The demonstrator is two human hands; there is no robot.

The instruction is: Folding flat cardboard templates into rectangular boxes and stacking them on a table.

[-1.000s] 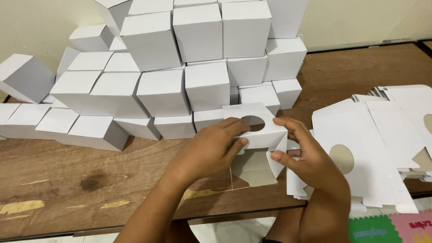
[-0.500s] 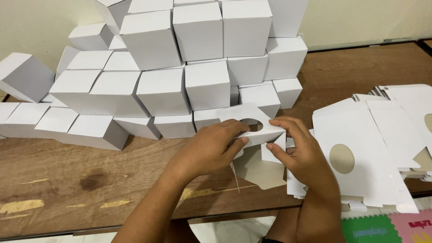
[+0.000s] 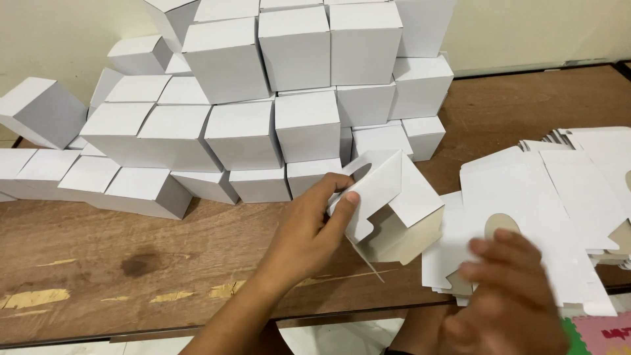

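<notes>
Over the wooden table [image 3: 131,256], the left hand [image 3: 309,230] alone pinches a half-folded white carton [image 3: 388,197], which may spring open while the blurred right hand [image 3: 513,296] hovers loosely open, empty.

I see a pile of folded white boxes [image 3: 289,85] stacked on the wooden table [image 3: 131,263] against the wall [image 3: 66,33], colourful mat [image 3: 601,335] below.

Brown wood table [image 3: 131,263], worn, w/ a dark stain [image 3: 139,264] & yellowish scuffs [image 3: 33,298] near front edge. Cream wall [image 3: 526,29] behind, pale baseboard [image 3: 526,67] along its foot. White floor [image 3: 335,335] below the table edge; bit of coloured foam mat [image 3: 601,335] at bottom right. Light even, soft.
</notes>
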